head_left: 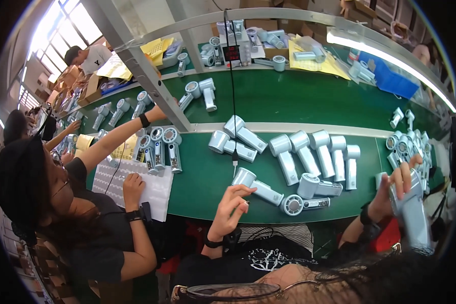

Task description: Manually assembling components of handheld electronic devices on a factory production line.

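Observation:
At the right, my right hand [401, 183] is closed around a light blue handheld fan [413, 215], raised over the table's near right edge with its handle hanging down. My left hand [229, 209] is near the table's front edge, fingers loosely bent and apart, with nothing visible in it. Its fingertips overlap a handheld fan [266, 192] lying on the green table; whether they touch it I cannot tell. Beside that one lies a fan with its round grille up [292, 204] and part of its handle's inside showing. Another fan [309, 185] lies just behind it.
Several fans [321, 152] lie in a row mid-table. More are heaped at the right [408, 144]. A black cable [233, 91] hangs before me, its white plug just above the table. A metal frame [289, 127] crosses behind. At left, a co-worker's arm [117, 133] reaches across.

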Demonstrator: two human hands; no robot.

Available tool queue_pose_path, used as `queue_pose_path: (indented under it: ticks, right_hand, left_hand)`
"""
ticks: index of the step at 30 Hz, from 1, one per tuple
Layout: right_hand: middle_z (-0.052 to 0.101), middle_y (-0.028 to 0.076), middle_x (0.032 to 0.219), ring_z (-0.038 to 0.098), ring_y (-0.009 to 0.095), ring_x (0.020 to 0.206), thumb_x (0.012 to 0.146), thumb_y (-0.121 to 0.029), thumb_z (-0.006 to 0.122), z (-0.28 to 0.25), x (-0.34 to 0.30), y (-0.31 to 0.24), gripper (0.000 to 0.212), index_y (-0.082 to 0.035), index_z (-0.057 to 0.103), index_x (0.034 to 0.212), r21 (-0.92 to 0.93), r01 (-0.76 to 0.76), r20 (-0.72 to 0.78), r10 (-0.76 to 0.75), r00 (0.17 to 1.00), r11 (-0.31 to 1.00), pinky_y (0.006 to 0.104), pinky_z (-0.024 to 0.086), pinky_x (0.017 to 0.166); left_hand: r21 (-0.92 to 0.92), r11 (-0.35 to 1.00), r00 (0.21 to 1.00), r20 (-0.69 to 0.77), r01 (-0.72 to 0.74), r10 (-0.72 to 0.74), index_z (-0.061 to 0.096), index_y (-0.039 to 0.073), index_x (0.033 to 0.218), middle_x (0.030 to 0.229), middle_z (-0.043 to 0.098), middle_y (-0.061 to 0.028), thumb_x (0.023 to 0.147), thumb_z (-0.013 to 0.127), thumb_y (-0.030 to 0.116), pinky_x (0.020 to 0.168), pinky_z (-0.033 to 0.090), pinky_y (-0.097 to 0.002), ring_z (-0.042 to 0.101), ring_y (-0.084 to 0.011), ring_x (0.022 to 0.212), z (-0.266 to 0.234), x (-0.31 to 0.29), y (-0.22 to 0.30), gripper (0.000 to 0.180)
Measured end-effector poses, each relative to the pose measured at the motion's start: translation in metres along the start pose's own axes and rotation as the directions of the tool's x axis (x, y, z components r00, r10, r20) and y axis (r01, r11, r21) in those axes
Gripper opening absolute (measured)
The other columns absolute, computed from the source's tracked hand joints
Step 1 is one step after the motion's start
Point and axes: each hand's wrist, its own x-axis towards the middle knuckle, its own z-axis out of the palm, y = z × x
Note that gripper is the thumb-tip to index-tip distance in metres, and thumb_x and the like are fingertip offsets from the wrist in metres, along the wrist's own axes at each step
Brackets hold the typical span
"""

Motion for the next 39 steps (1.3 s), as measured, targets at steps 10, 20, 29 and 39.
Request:
queue_pose_path:
  ticks: [10, 20, 29, 39]
  right_hand:
    - [0.050, 0.013, 0.091, 0.055, 0.027, 0.084, 0.062, -0.025, 0.083, -0.077, 0.004, -0.074, 0.094, -0.008, 0.030, 0.137, -0.673, -0.051, 0.194, 0.242, 0.951, 0.738, 0.0635, 0.038, 0.094]
    - [0.058, 0.009, 0.093, 0.059, 0.017, 0.086, 0.069, -0.032, 0.080, -0.237, 0.093, 0.059, 0.060, 0.002, 0.050, 0.109, -0.728, -0.582, -0.654, 0.115, 0.748, -0.362, 0.0286, 0.049, 0.075]
    - [0.063, 0.023, 0.099, 0.064, 0.026, 0.085, 0.067, -0.053, 0.076, -0.358, 0.108, 0.054, 0.075, 0.010, 0.057, 0.105, -0.408, -0.182, -0.786, 0.242, 0.570, -0.895, 0.0322, 0.050, 0.075]
    - [0.064, 0.019, 0.106, 0.062, 0.034, 0.097, 0.090, -0.043, 0.053, -0.238, 0.164, 0.258, 0.040, -0.013, 0.058, 0.115, -0.947, 0.041, -0.232, 0.762, 0.604, -0.320, 0.0426, 0.047, 0.085]
  left_hand:
    - [0.494, 0.866, 0.996, 0.005, -0.076, 0.085, 0.054, -0.002, 0.078, 0.116, 0.057, -0.0162, 0.087, 0.054, 0.001, 0.075, 0.047, -0.0326, 0.059, -0.0289, 0.090, 0.009, 0.006, 0.001, 0.009]
    - [0.469, 0.883, 0.981, -0.170, -0.006, 0.096, 0.054, -0.003, 0.076, 0.109, 0.061, -0.0175, 0.090, 0.051, 0.003, 0.063, 0.046, -0.0287, 0.058, -0.0221, 0.074, -0.012, -0.004, 0.008, 0.015]
    - [0.468, 0.883, 0.984, -0.168, 0.027, 0.059, 0.053, -0.003, 0.076, 0.105, 0.063, -0.0170, 0.091, 0.049, 0.005, 0.058, 0.045, -0.0269, 0.057, -0.0191, 0.069, -0.023, -0.010, 0.008, 0.018]
    - [0.435, 0.899, 0.979, -0.200, 0.053, 0.039, 0.052, -0.003, 0.075, 0.103, 0.064, -0.0167, 0.091, 0.048, 0.005, 0.057, 0.043, -0.0261, 0.055, -0.0178, 0.067, -0.028, -0.017, 0.014, 0.018]
